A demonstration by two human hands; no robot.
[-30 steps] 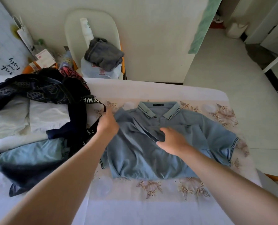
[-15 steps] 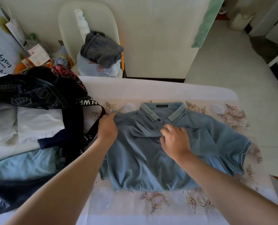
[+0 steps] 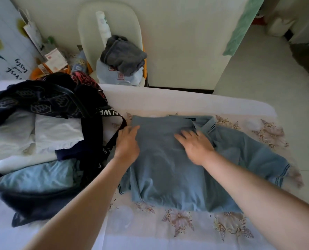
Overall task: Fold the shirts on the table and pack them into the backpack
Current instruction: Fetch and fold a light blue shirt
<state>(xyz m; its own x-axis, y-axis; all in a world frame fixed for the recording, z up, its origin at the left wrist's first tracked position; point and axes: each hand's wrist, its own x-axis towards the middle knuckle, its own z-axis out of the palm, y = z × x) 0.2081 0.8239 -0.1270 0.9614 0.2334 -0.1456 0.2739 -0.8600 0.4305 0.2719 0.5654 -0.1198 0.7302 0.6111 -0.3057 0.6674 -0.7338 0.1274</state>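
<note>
Tablecloth (image 3: 177, 224): floral, spread over the table at the lower centre of the frame.
Polo shirt (image 3: 168, 174): grey-blue, lying flat on the tablecloth at centre frame. One side is folded across the chest and covers part of the collar (image 3: 208, 125); the sleeve (image 3: 269, 165) at frame right is spread out.
Left hand (image 3: 127, 143): fingers straight and apart, resting flat on the folded edge, gripping nothing.
Right hand (image 3: 195, 143): fingers spread, palm pressed on the folded panel just below the collar, gripping nothing.
Backpack (image 3: 42, 201): dark, lying open at frame left, its lettered strap (image 3: 112, 139) just beside the left hand.
Inside backpack: a light blue shirt (image 3: 36, 175) nearer, white shirts (image 3: 58, 132) behind it.
Chair (image 3: 114, 18): pale, upper centre beyond the table, carrying a grey garment (image 3: 123, 55).
</note>
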